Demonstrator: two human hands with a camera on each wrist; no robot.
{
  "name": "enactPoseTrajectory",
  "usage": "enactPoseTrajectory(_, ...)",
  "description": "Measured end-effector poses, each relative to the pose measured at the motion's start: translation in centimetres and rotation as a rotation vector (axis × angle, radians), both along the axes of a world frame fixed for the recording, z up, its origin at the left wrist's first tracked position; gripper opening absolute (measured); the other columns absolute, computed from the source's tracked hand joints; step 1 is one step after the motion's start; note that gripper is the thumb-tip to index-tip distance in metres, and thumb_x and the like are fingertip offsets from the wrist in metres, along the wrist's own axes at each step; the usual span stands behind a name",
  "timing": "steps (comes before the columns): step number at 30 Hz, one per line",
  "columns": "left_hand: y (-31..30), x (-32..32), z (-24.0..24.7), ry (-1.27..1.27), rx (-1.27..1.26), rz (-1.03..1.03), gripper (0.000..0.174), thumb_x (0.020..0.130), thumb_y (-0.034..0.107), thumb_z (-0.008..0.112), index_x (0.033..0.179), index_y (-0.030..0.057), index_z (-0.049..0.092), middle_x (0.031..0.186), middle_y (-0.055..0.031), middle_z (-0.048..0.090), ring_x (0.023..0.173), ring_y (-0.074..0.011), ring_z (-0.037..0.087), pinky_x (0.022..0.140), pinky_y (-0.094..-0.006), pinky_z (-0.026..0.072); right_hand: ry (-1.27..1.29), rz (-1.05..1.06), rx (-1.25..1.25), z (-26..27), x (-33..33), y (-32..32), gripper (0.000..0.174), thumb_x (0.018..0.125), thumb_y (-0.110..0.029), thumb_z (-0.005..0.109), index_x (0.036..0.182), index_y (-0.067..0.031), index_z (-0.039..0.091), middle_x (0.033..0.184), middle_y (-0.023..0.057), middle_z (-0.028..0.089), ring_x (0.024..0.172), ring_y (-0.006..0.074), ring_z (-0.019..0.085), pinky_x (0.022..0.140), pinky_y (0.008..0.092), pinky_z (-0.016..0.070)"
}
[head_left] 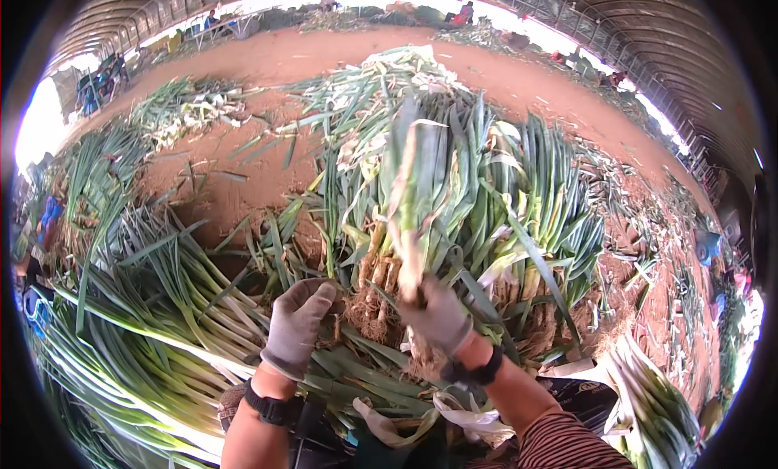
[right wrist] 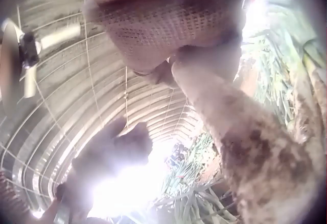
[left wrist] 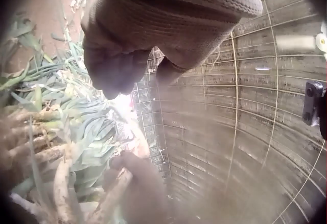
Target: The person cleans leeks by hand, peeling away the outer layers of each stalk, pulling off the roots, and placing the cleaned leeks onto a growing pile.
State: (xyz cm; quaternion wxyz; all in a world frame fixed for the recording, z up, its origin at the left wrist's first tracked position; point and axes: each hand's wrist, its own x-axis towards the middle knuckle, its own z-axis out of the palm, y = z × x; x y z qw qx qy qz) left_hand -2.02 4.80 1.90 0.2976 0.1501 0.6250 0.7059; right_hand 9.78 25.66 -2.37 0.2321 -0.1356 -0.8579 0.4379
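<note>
My gloved right hand [head_left: 438, 313] grips a green onion [head_left: 412, 250] low on its pale stalk. The onion stands nearly upright, its blurred leaves pointing away and its roots hanging below the fist. The right wrist view shows its soil-stained lower stalk [right wrist: 255, 137] sticking out of the grip. Level with it on the left, my gloved left hand [head_left: 298, 327] is raised with fingers loosely bent and thumb apart from them; nothing shows in its grasp. Just beyond both hands, several more green onions [head_left: 377, 278] lie with brown roots toward me.
A heap of cleaned green onions [head_left: 162, 331] fills the left side, and a bundle [head_left: 648, 396] lies at lower right. Peeled leaves [head_left: 397, 424] lie near my lap. Beyond the large pile [head_left: 527, 193] stretches bare dirt floor [head_left: 292, 55], with people far off under a curved roof.
</note>
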Motion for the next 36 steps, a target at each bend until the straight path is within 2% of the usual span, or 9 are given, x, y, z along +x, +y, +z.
enactPoseTrajectory(1, 0.4, 0.2, 0.1, -0.060, 0.019, -0.013, 0.043, 0.094, 0.033, 0.062, 0.119, -0.0027, 0.059, 0.102, -0.0090, 0.067, 0.088, -0.0159, 0.064, 0.078, -0.0298, 0.0497, -0.007, 0.022, 0.038, 0.2, 1.3, -1.4, 0.022, 0.078, -0.017, 0.069, 0.086, -0.0017, 0.056, 0.065, 0.0154, 0.061, 0.058, 0.0282, 0.065, 0.056, 0.0366, 0.0519)
enactPoseTrajectory(6, 3.8, 0.1, -5.2, -0.826, 0.496, 0.035, 0.039, 0.096, 0.036, 0.060, 0.118, 0.0040, 0.057, 0.097, -0.0058, 0.064, 0.087, -0.0204, 0.063, 0.072, -0.0351, 0.0528, -0.292, 0.378, 0.178, -0.9, 5.6, -5.7, 0.034, 0.083, -0.021, 0.071, 0.109, -0.0031, 0.058, 0.078, 0.0121, 0.064, 0.071, 0.0209, 0.067, 0.060, 0.0362, 0.0522)
enactPoseTrajectory(9, 3.8, 0.9, -4.8, -0.577, 0.424, 0.229, 0.027, 0.096, 0.033, 0.060, 0.106, 0.0077, 0.059, 0.082, -0.0016, 0.060, 0.068, -0.0161, 0.057, 0.064, -0.0316, 0.0516, -0.404, 0.534, -0.794, -2.5, 6.3, -5.8, 0.045, 0.091, -0.046, 0.062, 0.107, -0.0052, 0.055, 0.077, 0.0057, 0.062, 0.068, 0.0210, 0.066, 0.055, 0.0332, 0.0513)
enactPoseTrajectory(13, 1.7, -1.8, -3.0, -0.325, 0.544, 0.429, 0.042, 0.093, 0.051, 0.058, 0.098, 0.0096, 0.059, 0.070, 0.0027, 0.052, 0.057, -0.0114, 0.050, 0.053, -0.0256, 0.0423, -0.904, 0.724, -1.299, -7.8, 7.8, -2.0, 0.071, 0.091, -0.070, 0.042, 0.115, -0.0065, 0.059, 0.091, 0.0024, 0.065, 0.077, 0.0168, 0.065, 0.063, 0.0325, 0.0521)
enactPoseTrajectory(19, -5.6, -6.5, 0.7, 0.154, 0.645, 0.606, 0.043, 0.095, 0.050, 0.055, 0.099, 0.0077, 0.057, 0.077, 0.0007, 0.057, 0.055, -0.0073, 0.046, 0.050, -0.0210, 0.0372, -0.981, 0.424, -0.221, -10.6, 7.9, 3.4, 0.065, 0.094, -0.062, 0.044, 0.129, -0.0077, 0.053, 0.115, 0.0125, 0.062, 0.098, 0.0262, 0.064, 0.085, 0.0373, 0.0490)
enactPoseTrajectory(22, -3.4, -3.1, 1.6, 0.160, 0.580, 0.643, 0.043, 0.098, 0.049, 0.052, 0.099, 0.0058, 0.056, 0.073, -0.0005, 0.056, 0.057, -0.0097, 0.052, 0.053, -0.0225, 0.0439, -0.572, 0.338, -0.075, -4.1, 5.2, 1.5, 0.063, 0.096, -0.057, 0.045, 0.136, -0.0083, 0.050, 0.127, 0.0176, 0.060, 0.109, 0.0310, 0.063, 0.096, 0.0397, 0.0474)
enactPoseTrajectory(26, -0.5, -0.2, 0.8, 0.152, 0.669, 0.420, 0.056, 0.094, 0.051, 0.056, 0.117, 0.0004, 0.054, 0.087, -0.0048, 0.060, 0.068, -0.0125, 0.057, 0.062, -0.0267, 0.0519, 0.212, 0.269, 0.292, -1.0, -0.5, -6.1, 0.060, 0.094, -0.048, 0.057, 0.132, -0.0016, 0.049, 0.094, 0.0213, 0.069, 0.096, 0.0338, 0.068, 0.082, 0.0421, 0.0511)
enactPoseTrajectory(32, 0.0, -0.1, 0.1, 0.000, 0.838, 0.166, 0.062, 0.096, 0.049, 0.053, 0.133, 0.0006, 0.044, 0.115, -0.0111, 0.059, 0.105, -0.0226, 0.058, 0.098, -0.0408, 0.0459, 0.063, 0.300, -0.422, -4.2, -1.9, -11.4, 0.050, 0.093, -0.045, 0.059, 0.117, -0.0009, 0.058, 0.094, 0.0242, 0.067, 0.090, 0.0400, 0.066, 0.076, 0.0443, 0.0503)
enactPoseTrajectory(36, 0.0, -0.5, -0.4, -0.144, 0.921, 0.071, 0.062, 0.099, 0.046, 0.048, 0.140, 0.0009, 0.038, 0.125, -0.0138, 0.058, 0.116, -0.0265, 0.058, 0.107, -0.0451, 0.0433, 0.076, 0.309, -0.318, -2.0, -1.2, -10.8, 0.043, 0.092, -0.041, 0.062, 0.109, -0.0016, 0.064, 0.089, 0.0235, 0.067, 0.084, 0.0393, 0.067, 0.070, 0.0431, 0.0508)
